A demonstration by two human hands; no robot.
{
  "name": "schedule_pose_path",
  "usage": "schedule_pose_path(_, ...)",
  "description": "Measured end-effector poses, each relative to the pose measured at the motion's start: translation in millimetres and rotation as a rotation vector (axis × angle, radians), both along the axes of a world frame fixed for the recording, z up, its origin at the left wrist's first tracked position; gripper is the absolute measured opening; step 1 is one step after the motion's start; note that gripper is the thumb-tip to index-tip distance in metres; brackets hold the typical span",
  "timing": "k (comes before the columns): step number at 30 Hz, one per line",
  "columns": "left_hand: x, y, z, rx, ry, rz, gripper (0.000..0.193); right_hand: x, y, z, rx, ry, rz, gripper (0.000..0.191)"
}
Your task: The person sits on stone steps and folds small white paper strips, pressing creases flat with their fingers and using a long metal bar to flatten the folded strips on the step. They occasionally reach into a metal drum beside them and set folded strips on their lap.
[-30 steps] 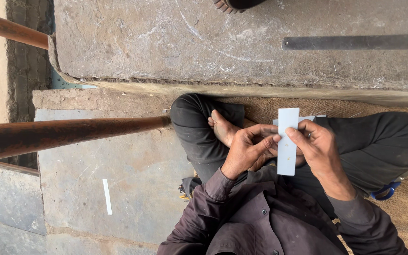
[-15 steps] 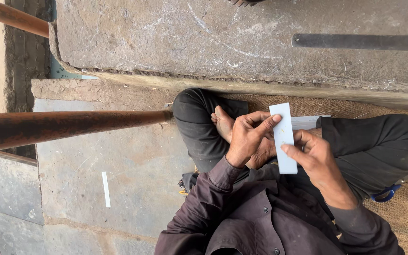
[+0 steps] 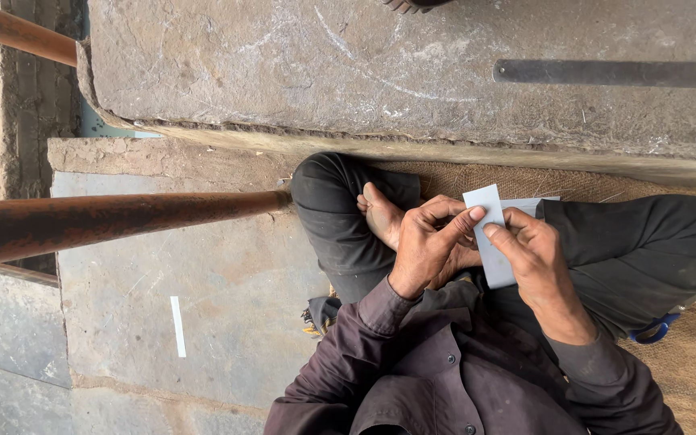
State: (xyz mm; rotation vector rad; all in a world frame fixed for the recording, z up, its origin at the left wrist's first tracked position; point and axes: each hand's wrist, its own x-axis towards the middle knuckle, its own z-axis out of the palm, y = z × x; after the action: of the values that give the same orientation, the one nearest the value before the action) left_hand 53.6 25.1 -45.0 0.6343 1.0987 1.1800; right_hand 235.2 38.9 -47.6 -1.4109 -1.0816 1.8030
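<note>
Person sits cross-legged on a woven mat (image 3: 686,379), both hands up over the lap w/ a small pale paper strip (image 3: 493,242) between them. Left hand (image 3: 424,246) pinches the strip's far end, index finger laid across the top corner, thumb tucked behind; right hand (image 3: 529,254) pinches its right edge, fingers closed on it w/ thumb and forefinger. So both sets of fingers are clamped on the paper, not loose. Another pale sheet (image 3: 533,205) peeks out just behind. Bare foot (image 3: 380,213) lies just left of the hands. Strip looks very light, thin, bends easily, prob. tears or creases if pulled hard; best held by the edges, near the ends, gentle pinch. Rusty pipe (image 3: 114,221) runs in from the left; stone slab (image 3: 324,64) on the far side. Blue-handled thing (image 3: 654,329) at the right knee, can't tell what.
</note>
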Motion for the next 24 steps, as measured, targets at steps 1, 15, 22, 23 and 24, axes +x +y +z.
schedule_pose_path(1,0,-1,-1,0.004,0.009,0.014,0.024,-2,-1,1,0.008,-0.002,-0.002,0.018)
schedule_pose_path(15,1,-6,-15,-0.033,-0.07,0.112,0.02,5,-14,-2,0.088,-0.041,0.038,0.021)
schedule_pose_path(22,-21,3,-14,-0.044,-0.051,0.088,0.024,20,-24,15,-0.016,-0.021,0.062,0.029)
schedule_pose_path(23,-22,3,-14,-0.043,-0.057,0.083,0.024,21,-24,18,-0.02,-0.034,0.069,0.029)
schedule_pose_path(24,-21,2,-14,-0.043,-0.064,0.076,0.024,22,-24,21,-0.027,-0.049,0.074,0.03)
